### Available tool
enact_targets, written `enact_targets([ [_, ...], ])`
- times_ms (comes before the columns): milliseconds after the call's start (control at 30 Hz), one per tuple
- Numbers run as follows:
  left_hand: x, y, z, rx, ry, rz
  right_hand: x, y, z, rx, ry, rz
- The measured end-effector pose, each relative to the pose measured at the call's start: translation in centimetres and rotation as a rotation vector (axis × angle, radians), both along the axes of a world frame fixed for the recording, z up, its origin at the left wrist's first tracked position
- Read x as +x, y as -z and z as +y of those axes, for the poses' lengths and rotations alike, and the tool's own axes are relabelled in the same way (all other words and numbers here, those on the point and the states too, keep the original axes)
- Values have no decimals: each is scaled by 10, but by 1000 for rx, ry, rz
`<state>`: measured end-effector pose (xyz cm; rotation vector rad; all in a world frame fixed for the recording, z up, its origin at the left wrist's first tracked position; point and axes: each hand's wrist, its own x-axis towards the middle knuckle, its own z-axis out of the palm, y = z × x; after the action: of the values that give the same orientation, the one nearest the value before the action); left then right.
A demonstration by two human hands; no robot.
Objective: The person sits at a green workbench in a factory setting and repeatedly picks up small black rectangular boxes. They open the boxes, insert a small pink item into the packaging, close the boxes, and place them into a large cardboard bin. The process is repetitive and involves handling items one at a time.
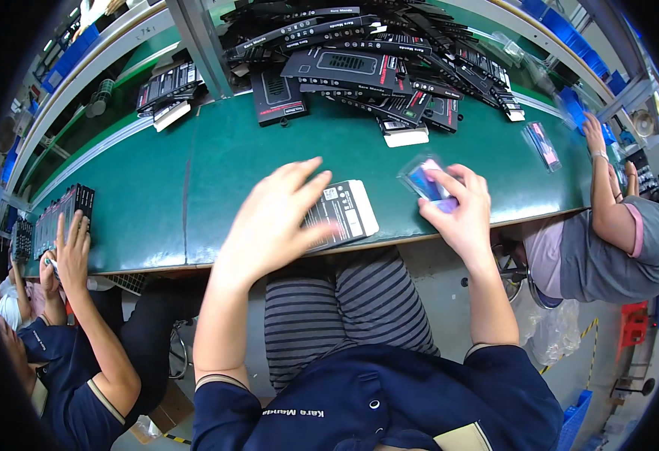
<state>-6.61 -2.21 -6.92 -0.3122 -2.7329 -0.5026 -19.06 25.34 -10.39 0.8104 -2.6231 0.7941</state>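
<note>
Flat on the green workbench in front of me lies a black carton point(338, 201) with small print and a white end flap standing out at its right. My left hand point(265, 218) is over its left part with the fingers spread, slightly blurred, gripping nothing. To the right, my right hand point(461, 212) pinches a clear plastic pack point(422, 180) with a blue, purple and pink item inside. The pack is just above or on the bench; blur hides which. The thumb and fingers cover its lower right part.
A big heap of black cartons point(337, 68) fills the far middle, beside a metal post point(200, 49). More cartons point(170, 86) lie beyond the post. Another clear pack point(543, 146) lies far right. Co-workers sit left, by stacked cartons point(66, 218), and right, with an arm point(604, 177) reaching over the bench.
</note>
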Motion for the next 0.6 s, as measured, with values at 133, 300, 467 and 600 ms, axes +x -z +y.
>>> enact_targets([
  [133,3,18,10,70,-1,-112,-3,-8,-22,-162,-444,-181],
  [300,-6,22,11,9,24,-7,13,-9,-39,-93,-734,-288],
  [467,-9,0,31,434,-102,158,47,-26,-73,-929,-665,-417],
  [600,-18,23,57,632,-119,683,44,-54,-87,-1234,-816,-1218],
])
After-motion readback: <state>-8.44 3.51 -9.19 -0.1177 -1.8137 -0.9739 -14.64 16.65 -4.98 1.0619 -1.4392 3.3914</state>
